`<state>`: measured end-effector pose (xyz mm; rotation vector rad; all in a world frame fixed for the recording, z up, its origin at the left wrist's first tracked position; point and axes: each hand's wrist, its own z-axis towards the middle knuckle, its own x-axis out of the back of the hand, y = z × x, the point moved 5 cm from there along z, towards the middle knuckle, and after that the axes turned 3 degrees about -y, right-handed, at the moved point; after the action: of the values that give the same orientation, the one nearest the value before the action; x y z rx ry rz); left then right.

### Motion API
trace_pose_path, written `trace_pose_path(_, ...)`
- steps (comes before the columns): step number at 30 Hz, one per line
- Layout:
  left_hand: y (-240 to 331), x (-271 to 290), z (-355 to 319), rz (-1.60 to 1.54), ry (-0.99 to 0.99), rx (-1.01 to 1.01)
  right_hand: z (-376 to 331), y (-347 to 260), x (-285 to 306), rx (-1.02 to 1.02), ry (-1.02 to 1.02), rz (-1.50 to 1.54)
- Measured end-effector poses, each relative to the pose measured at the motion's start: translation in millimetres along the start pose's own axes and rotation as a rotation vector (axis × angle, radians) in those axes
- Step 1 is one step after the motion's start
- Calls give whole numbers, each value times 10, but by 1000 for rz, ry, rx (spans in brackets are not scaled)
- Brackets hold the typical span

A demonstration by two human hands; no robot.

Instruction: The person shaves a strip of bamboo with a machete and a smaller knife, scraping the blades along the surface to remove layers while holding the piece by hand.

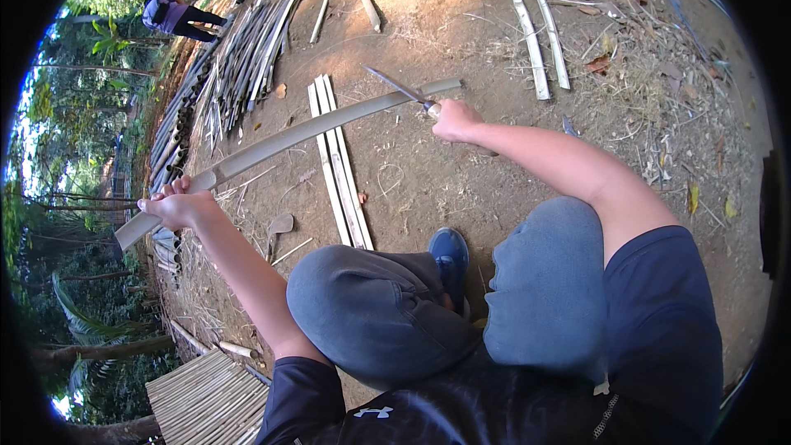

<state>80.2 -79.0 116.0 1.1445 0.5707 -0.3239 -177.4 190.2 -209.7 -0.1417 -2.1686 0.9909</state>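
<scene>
A long split bamboo strip [309,129] reaches across in front of me, from lower left to upper right. My left hand [179,206] is closed around it close to its left end. In my right hand [456,122] is the handle of a knife [401,86]. Its blade points up and to the left and crosses the strip near the far right end. Whether the edge touches the bamboo, I cannot tell. Beneath the strip, pale split bamboo pieces [339,169] lie on the dirt beyond my knees.
Bamboo poles [239,70] are piled at the far left, near a standing person [177,16]. A flat-bladed tool [281,224] lies left of my knee. Two more strips [535,29] rest farther out. A slatted bamboo panel [206,395] sits lower left; dry litter [667,91] covers the right.
</scene>
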Motion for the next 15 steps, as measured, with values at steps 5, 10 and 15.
trace_pose_path(5,-48,-49,0,-4,-22,-10,-13,84,1,-81,-22,65)
trace_pose_path(10,-13,242,92,24,60,36,47,34,-65,13,15,-89)
trace_pose_path(15,-43,-218,-155,-72,-124,75,457,944,499,-297,196,196)
